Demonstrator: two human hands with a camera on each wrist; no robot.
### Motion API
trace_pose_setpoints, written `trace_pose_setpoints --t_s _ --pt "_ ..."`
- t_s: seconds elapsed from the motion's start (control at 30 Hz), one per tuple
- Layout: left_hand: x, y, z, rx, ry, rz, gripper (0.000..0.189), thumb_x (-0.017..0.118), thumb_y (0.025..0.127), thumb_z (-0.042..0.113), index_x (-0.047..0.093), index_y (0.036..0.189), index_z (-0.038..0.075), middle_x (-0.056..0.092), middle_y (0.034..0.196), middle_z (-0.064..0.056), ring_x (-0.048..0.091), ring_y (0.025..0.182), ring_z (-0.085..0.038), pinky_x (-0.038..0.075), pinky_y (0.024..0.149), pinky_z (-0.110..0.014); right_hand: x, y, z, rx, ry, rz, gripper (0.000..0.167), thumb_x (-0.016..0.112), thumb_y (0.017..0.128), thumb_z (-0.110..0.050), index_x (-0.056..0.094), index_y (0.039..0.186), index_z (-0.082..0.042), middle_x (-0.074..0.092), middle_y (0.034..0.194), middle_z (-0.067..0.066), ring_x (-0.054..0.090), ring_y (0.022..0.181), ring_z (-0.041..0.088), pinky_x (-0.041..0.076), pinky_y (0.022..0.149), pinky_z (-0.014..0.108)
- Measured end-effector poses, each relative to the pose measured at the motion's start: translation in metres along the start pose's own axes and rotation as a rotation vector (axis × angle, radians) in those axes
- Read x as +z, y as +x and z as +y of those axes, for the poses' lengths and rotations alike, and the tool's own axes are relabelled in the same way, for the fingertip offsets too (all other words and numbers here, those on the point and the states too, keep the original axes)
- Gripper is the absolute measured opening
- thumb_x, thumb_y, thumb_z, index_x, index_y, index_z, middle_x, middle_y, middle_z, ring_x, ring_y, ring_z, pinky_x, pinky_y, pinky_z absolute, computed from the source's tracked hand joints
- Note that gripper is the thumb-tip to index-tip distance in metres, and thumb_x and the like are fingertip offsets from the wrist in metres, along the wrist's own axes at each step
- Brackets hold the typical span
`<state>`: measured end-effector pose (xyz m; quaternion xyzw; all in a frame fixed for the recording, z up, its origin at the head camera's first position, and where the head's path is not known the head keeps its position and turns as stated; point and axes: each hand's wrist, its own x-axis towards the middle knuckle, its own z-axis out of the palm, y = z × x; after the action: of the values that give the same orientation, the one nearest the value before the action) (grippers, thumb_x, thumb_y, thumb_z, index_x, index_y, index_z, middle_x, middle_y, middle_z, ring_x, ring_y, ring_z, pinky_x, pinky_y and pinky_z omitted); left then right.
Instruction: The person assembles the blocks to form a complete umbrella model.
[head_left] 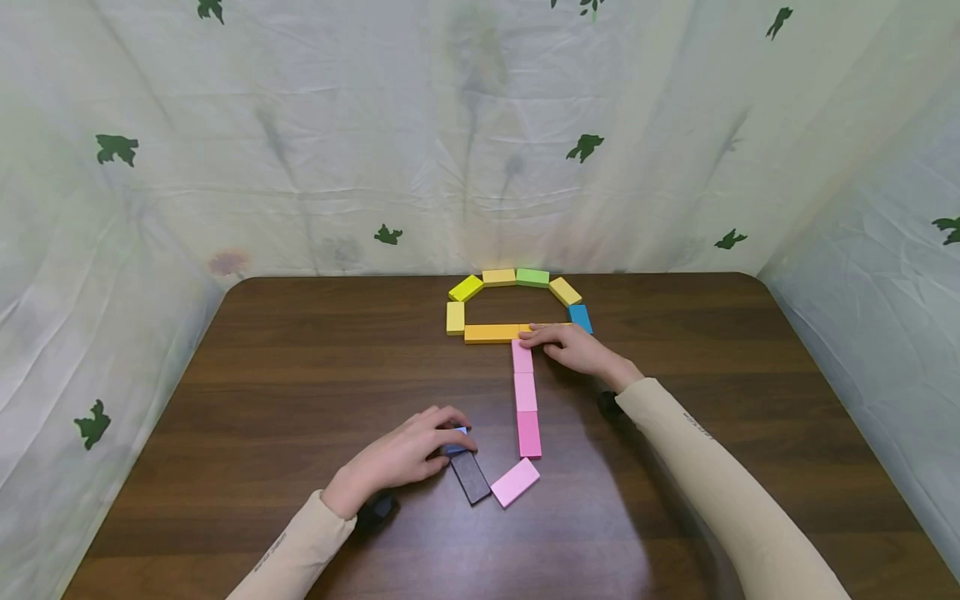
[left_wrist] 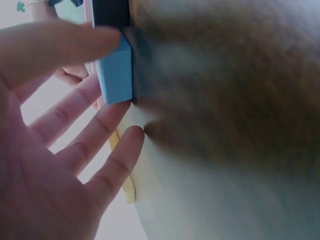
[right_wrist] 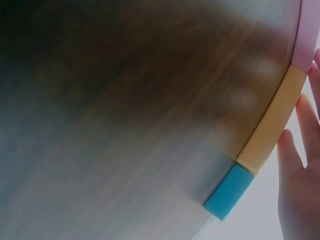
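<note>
My left hand holds a small light blue block on the table, thumb on one side and fingers on the other. The blue block meets the end of a dark block, whose other end touches a tilted pink block. Farther forward, the fingers of my right hand rest on the right part of an orange bar, near the top of a pink column. In the right wrist view its fingers lie along an orange block, beside a teal-blue block.
An arch of yellow blocks, a green block and others curves above the orange bar near the table's back edge. The wooden table meets a pale curtain with green leaf shapes.
</note>
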<state>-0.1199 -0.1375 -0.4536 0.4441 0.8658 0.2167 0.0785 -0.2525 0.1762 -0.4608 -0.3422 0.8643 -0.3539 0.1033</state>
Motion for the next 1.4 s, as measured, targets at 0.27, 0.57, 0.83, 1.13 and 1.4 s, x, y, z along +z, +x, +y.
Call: trace_pose_setpoints --t_s 0.27,0.57,0.83,1.13,1.4 --pt "0.0007 -0.0021 0.0009 -0.024 -0.011 -0.014 0.036 0.073 0.084 0.016 0.065 0.119 0.021 0.051 0.126 -0.005 0.048 0.110 -0.020 0.042 0.091 -0.044 0.0000 0.0000 -0.0009 0.002 0.000 0.008 0.037 0.050 0.091 0.008 0.066 0.123 -0.003 0.060 0.129 0.009 0.043 0.131 0.026 0.033 0.105 0.043" --pt "0.0022 -0.0036 0.0010 -0.036 -0.007 -0.009 0.032 0.073 0.086 0.021 0.065 0.117 0.022 0.052 0.126 -0.003 0.047 0.110 -0.019 0.041 0.091 -0.042 0.0004 -0.0001 0.0004 0.012 -0.005 0.007 0.037 0.050 0.091 0.007 0.066 0.123 -0.004 0.059 0.129 0.008 0.043 0.131 0.026 0.033 0.105 0.043" --pt "0.0033 -0.0043 0.0004 -0.015 -0.006 0.016 0.037 0.075 0.083 0.018 0.065 0.119 0.019 0.052 0.123 -0.004 0.048 0.107 -0.018 0.042 0.090 -0.041 -0.0005 -0.0006 -0.0007 0.002 0.001 0.009 0.037 0.050 0.091 0.008 0.065 0.123 -0.003 0.060 0.129 0.009 0.043 0.131 0.027 0.033 0.105 0.044" --pt "0.0027 -0.0050 0.0029 -0.049 -0.040 0.003 0.041 0.074 0.084 0.014 0.063 0.124 0.013 0.051 0.124 -0.005 0.046 0.107 -0.018 0.045 0.088 -0.034 -0.0007 -0.0006 -0.0010 0.021 -0.009 0.001 0.037 0.050 0.091 0.007 0.066 0.123 -0.004 0.059 0.129 0.008 0.042 0.131 0.025 0.033 0.106 0.042" --pt "0.0022 -0.0043 0.0052 -0.045 -0.025 -0.001 0.043 0.073 0.083 0.015 0.062 0.124 0.020 0.050 0.129 -0.005 0.044 0.114 -0.021 0.040 0.094 -0.043 -0.0007 -0.0007 -0.0011 0.009 -0.004 0.009 0.037 0.050 0.091 0.007 0.065 0.123 -0.004 0.059 0.129 0.008 0.043 0.131 0.026 0.034 0.105 0.043"
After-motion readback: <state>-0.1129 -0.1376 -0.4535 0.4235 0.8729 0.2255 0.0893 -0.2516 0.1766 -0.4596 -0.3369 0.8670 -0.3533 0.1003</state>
